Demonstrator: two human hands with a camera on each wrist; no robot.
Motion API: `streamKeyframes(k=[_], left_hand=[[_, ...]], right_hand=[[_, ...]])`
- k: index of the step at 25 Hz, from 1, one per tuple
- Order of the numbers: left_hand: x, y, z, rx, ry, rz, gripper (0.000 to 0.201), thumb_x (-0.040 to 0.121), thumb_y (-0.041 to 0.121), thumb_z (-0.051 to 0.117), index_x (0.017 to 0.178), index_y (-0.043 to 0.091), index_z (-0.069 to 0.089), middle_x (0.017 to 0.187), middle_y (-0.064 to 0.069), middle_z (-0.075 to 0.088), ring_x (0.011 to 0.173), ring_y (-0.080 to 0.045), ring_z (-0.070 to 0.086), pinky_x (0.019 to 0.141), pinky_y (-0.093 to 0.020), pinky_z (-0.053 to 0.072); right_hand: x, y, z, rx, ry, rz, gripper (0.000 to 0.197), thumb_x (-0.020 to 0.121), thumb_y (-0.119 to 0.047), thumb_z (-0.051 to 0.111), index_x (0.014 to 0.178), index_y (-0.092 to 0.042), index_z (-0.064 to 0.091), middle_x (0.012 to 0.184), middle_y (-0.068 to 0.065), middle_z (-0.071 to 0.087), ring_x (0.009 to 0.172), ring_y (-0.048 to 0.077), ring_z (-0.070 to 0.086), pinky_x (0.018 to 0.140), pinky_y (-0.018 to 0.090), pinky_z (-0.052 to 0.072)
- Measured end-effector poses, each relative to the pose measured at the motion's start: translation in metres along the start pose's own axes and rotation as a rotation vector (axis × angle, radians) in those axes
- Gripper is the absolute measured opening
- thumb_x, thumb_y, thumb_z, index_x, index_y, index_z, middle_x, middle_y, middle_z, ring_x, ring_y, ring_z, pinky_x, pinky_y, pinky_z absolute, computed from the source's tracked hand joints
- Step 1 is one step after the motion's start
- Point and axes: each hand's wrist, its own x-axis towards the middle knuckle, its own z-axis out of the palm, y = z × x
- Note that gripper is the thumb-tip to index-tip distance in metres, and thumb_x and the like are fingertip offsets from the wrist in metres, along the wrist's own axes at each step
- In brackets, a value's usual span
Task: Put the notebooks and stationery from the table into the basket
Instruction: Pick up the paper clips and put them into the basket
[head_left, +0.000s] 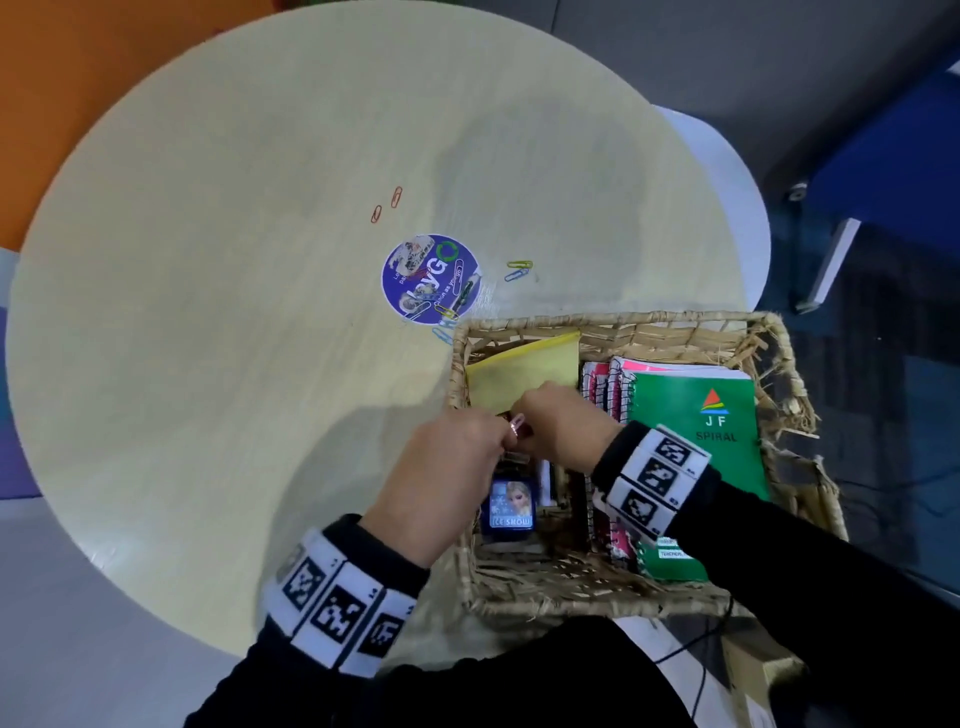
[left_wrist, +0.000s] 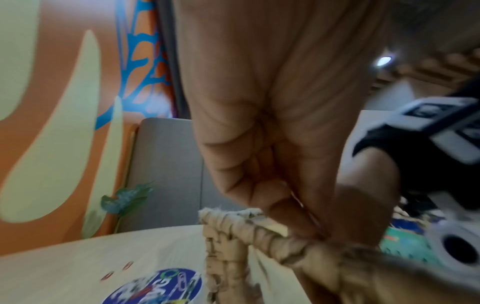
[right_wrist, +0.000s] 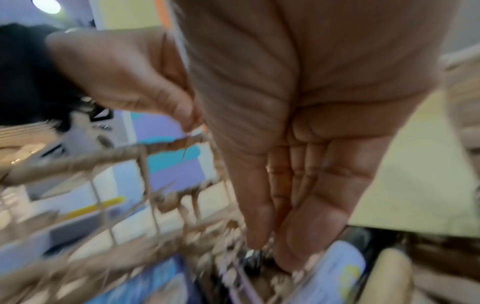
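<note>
A woven basket (head_left: 623, 323) stands at the table's near right. It holds a yellow pad (head_left: 524, 376), pink spiral notebooks (head_left: 602, 384), a green spiral notebook (head_left: 696, 415) and a blue picture-covered item (head_left: 511, 504). Both hands meet over the basket's left rim (left_wrist: 233, 226). My left hand (head_left: 498, 439) pinches a pink paper clip (head_left: 516, 427) between thumb and fingertips (left_wrist: 309, 228). My right hand (head_left: 540, 415) reaches down inside the basket with fingers (right_wrist: 259, 226) straight and together; nothing shows in them. Loose paper clips lie on the table: red ones (head_left: 387, 205), a yellow and a blue one (head_left: 518, 270).
A round blue sticker (head_left: 430, 278) marks the table's middle, with several clips (head_left: 447, 314) on and beside it near the basket's far left corner. The pale round table (head_left: 208, 312) spreads left and far. A white chair (head_left: 727, 171) stands behind the basket.
</note>
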Motion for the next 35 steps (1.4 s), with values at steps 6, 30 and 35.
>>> streamKeyframes(k=[6,30,35], left_hand=[[0.013,0.034,0.027,0.566,-0.423,0.019,0.023,0.089,0.016,0.058,0.111,0.009,0.064,0.115,-0.007,0.064,0.116,-0.029,0.046,0.100,-0.044,0.033],[0.125,-0.139,-0.011,-0.250,0.260,-0.515,0.011,0.076,0.016,0.072,0.084,0.009,0.069,0.088,-0.008,0.071,0.082,-0.026,0.066,0.072,-0.028,0.047],[0.135,-0.138,-0.008,-0.186,0.197,-0.545,0.013,0.082,0.014,0.067,0.091,0.006,0.070,0.099,-0.014,0.070,0.093,-0.030,0.064,0.076,-0.032,0.047]], right_hand=[[-0.034,0.038,-0.010,0.192,0.247,0.024,0.007,0.078,-0.014,0.065,0.084,-0.011,0.069,0.085,0.006,0.073,0.081,0.020,0.065,0.068,0.024,0.045],[0.033,0.033,-0.189,0.053,0.465,-0.243,0.010,0.082,-0.016,0.068,0.088,-0.009,0.071,0.080,0.005,0.074,0.068,0.016,0.065,0.065,0.015,0.042],[0.099,0.020,-0.183,-0.041,0.301,-0.277,0.011,0.081,-0.013,0.063,0.089,-0.008,0.069,0.087,0.009,0.073,0.075,0.023,0.060,0.078,0.033,0.049]])
